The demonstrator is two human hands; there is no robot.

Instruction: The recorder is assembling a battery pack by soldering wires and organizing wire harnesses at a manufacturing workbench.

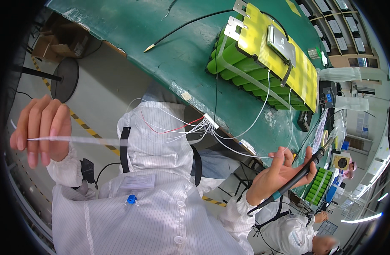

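- The big battery pack of bright green cylindrical cells under a flat yellow board [267, 59] rests on the dark green, smooth-topped counter [131, 25], above and between the hands in view, nearer the right hand and apart from both.
- The right hand [284, 172] is partly curled around a slim soldering iron with a black and green handle [294, 178], its metal tip pointing away from the person; thumb and forefinger are close together near the end of a thin white wire [239, 151], though whether they pinch it cannot be told.
- The left hand [44, 129], well away from the pack, has half-curled fingers; a thin, blurred white strip [93, 140] stretches from the fingertips toward the lap, but blur hides how firmly it is held.
- Between the hands, a loose fan of thin, smooth white wires with one red strand [197, 120] meets a small white block-shaped connector [211, 120] at the counter edge.
- Two white leads curve down from the yellow board, which carries a flat rectangular module with a glossy face [281, 42].
- Shiny metal tabs with cut-outs [235, 28] jut from the pack's end; a pale band wraps the rounded cells.
- A thick black cable with a tan tip [190, 21] arcs over the counter.
- Crinkled clear tape [184, 94] lines the counter edge.
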